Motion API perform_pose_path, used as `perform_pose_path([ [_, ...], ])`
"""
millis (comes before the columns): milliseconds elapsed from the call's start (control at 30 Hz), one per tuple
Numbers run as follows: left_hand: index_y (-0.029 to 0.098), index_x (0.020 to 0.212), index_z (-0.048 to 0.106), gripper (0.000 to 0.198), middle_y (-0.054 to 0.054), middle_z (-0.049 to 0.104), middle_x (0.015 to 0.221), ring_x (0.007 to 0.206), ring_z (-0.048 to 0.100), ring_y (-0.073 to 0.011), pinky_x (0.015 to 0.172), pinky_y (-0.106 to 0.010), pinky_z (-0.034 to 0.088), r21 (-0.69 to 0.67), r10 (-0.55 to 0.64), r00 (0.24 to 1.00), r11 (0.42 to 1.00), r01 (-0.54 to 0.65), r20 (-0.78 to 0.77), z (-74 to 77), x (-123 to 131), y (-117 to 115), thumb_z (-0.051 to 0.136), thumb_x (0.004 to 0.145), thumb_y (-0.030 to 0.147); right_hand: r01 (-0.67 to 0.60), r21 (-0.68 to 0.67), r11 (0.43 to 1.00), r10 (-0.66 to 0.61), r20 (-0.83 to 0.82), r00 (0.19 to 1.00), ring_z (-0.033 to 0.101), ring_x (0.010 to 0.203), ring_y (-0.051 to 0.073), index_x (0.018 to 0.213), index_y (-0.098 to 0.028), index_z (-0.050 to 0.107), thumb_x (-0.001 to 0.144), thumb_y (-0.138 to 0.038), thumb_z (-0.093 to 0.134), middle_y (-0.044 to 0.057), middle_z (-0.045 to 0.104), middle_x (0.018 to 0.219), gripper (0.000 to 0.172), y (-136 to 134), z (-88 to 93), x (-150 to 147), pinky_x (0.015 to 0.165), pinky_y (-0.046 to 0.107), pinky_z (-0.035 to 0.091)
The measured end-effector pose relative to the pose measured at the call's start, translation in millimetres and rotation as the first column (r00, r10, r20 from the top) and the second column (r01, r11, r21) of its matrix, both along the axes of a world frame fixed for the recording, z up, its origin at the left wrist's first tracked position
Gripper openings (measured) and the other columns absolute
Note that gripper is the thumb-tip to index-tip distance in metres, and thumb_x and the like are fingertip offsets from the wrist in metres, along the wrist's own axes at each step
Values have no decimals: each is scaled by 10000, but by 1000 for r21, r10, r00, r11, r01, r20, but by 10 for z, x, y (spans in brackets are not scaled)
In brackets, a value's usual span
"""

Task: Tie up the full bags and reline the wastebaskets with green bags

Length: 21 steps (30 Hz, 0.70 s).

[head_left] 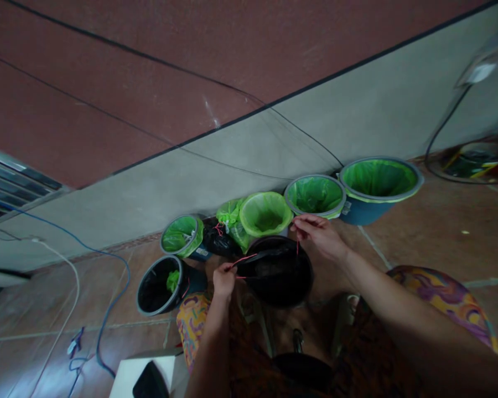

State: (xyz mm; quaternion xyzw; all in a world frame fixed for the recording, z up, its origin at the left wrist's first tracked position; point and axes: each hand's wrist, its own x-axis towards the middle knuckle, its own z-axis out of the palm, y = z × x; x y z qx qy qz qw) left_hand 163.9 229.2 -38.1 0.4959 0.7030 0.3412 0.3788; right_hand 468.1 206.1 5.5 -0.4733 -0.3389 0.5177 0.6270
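Between my knees is a black trash bag, its mouth spread wide; whether a bin stands inside or under it I cannot tell. My left hand is closed on a red drawstring at the bag's left side, pulling it outward in a loop. On the far right side, my right hand pinches the bag's other red drawstring, which hangs down from the fingertips. Just beyond the bag stands a bin with a light green liner.
Green-lined bins line the wall. A tied black bag and a tied green bag lie among them. At left are a black-lined bin, a blue cable and a white box with a dark object on top.
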Motion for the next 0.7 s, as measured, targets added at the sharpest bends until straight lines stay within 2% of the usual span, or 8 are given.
perform_pose_path([
  [100,182,596,677,108,35,581,560,540,496,-105,571,-214,366,40,-57,996,998,54,71,17,68,-38,668,685,122,17,38,999,-15,-42,999,538,536,97,839,-213,682,684,-541,810,-2,699,720,385,-32,60,1,529,250,458],
  [167,188,633,675,91,42,557,530,500,482,-108,545,-221,354,15,-46,996,999,45,77,31,130,-56,664,713,145,25,77,997,-18,-80,997,542,552,95,855,-219,687,697,-523,811,-3,702,739,364,-57,93,4,543,248,462],
  [233,197,632,661,114,47,528,485,452,464,-115,526,-232,338,-67,-44,999,997,46,30,58,177,-67,659,727,135,2,85,996,6,-96,995,554,575,96,867,-220,693,702,-515,814,0,705,754,358,-64,96,9,561,246,468],
  [333,202,541,628,207,40,500,444,444,446,-117,538,-242,309,-179,-141,986,976,123,-86,128,189,-86,687,688,69,10,32,999,-8,-51,999,555,575,102,845,-211,691,684,-552,813,3,699,731,396,-38,48,12,557,246,466],
  [400,201,490,619,248,28,506,452,487,458,-120,569,-245,300,-171,-196,968,971,168,-159,184,156,-99,713,648,34,44,8,999,-44,2,999,544,562,106,829,-211,681,677,-595,796,1,690,709,429,-14,10,14,545,250,460],
  [500,209,505,657,223,14,543,482,544,488,-133,601,-243,312,-104,-204,955,977,185,-214,257,71,-106,716,644,45,41,17,999,-42,64,997,542,564,113,847,-214,676,694,-632,763,4,691,710,453,3,-17,15,546,257,459],
  [600,213,555,696,154,-2,610,536,588,531,-146,609,-236,350,-27,-192,968,981,190,-160,310,0,-94,711,658,99,19,18,1000,-21,109,994,542,569,115,840,-219,684,702,-657,746,8,690,704,463,5,-21,1,548,255,464],
  [700,198,649,739,47,-14,666,612,608,560,-147,603,-233,393,15,-106,994,994,106,18,358,13,-93,741,631,156,0,-6,1000,1,134,991,528,554,111,783,-220,688,700,-695,729,13,681,676,483,3,-18,-31,529,248,456],
])
